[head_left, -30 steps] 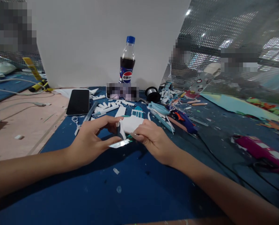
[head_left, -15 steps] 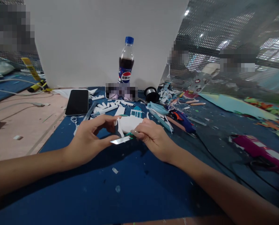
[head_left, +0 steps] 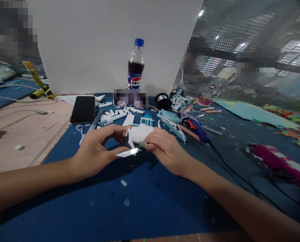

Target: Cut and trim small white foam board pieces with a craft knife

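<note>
From where I'm standing, the worker's left hand (head_left: 93,148) is curving into an open C, finger and thumb gripping a white piece (head_left: 130,138) upright at its ends. That piece is sitting at twelve o'clock from the worker, just ahead of the near table edge's middle stretch, with a paler slab (head_left: 142,133) lying close by at its one o'clock side. The right hand (head_left: 168,148) is closing tightly on the knife (head_left: 139,147), whose blade (head_left: 128,153) is pointing toward nine o'clock, right by the left thumb; I can't tell whether they're touching.

Working well here is meaning, I'd judge, keeping that thumb out of the blade's line, taking thin, light strokes and turning the piece rather than forcing the edge. Resting both wrists on the table (head_left: 130,215) would be steadying things, and pressing hard would be risking a slip or a snapped piece.

Against the frame half a second earlier, the blade is reaching slightly farther toward nine o'clock and showing its flat at a changed angle. Less green is showing by the right fingertips. Both hands are staying nearly put, and the bottle (head_left: 135,72) at twelve and phone (head_left: 83,109) toward eleven are keeping their places.
</note>
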Available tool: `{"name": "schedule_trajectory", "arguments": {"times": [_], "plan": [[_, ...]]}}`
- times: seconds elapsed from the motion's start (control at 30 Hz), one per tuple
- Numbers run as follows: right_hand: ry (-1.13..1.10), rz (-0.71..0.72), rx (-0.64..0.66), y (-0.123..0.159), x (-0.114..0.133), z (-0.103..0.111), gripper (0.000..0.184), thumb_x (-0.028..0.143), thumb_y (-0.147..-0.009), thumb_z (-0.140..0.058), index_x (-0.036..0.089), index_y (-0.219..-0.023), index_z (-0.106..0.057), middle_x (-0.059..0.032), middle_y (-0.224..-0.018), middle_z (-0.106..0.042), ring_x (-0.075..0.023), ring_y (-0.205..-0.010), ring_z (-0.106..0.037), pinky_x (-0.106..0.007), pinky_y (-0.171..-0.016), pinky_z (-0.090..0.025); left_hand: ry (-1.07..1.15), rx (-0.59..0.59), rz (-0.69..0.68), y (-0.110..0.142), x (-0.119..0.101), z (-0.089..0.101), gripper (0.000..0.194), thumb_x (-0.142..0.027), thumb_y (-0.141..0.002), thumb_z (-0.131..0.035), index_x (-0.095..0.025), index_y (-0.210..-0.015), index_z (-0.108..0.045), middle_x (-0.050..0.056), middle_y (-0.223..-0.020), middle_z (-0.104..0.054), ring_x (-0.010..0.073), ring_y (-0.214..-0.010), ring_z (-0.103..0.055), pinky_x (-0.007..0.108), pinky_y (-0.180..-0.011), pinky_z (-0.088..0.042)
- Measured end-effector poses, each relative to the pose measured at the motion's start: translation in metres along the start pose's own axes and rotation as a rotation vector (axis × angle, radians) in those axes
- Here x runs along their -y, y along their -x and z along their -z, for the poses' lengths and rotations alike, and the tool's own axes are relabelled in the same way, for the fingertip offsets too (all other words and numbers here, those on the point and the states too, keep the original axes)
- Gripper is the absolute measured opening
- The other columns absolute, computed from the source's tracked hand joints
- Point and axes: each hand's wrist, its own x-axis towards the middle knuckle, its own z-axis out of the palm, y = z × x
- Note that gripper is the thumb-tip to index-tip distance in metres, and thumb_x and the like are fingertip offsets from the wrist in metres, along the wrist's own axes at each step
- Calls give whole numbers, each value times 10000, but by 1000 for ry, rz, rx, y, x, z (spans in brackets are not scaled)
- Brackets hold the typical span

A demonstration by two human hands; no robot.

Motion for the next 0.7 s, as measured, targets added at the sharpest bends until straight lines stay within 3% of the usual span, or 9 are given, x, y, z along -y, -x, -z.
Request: {"name": "schedule_trajectory", "arguments": {"times": [0.23,0.4,0.7], "plan": [[-36,5,20,0,-5,6,432,379,-959,-234,182,-650,-461,-9,-610,-475,-145,-614,-361,-289,-623,-308,-130,-4,-19,1,2,2,367,-214,-704,-694,-217,-1063,-620,21,-798,-628,163,-713,-569,287,-653,-490],[-60,26,76,0,-2,4,352,315,-954,-275,182,-672,-437,-11,-647,-452,-148,-657,-383,-293,-636,-319,-95,-21,8,-1,1,2,367,-226,-699,-697,-215,-1058,-620,30,-849,-649,158,-733,-564,281,-681,-490],[-33,32,33,0,-1,4,342,296,-952,-294,183,-642,-386,1,-618,-405,-145,-634,-350,-281,-615,-289,-69,-26,2,0,0,2,365,-223,-701,-699,-222,-1058,-623,34,-850,-649,168,-739,-575,306,-683,-496]]}}
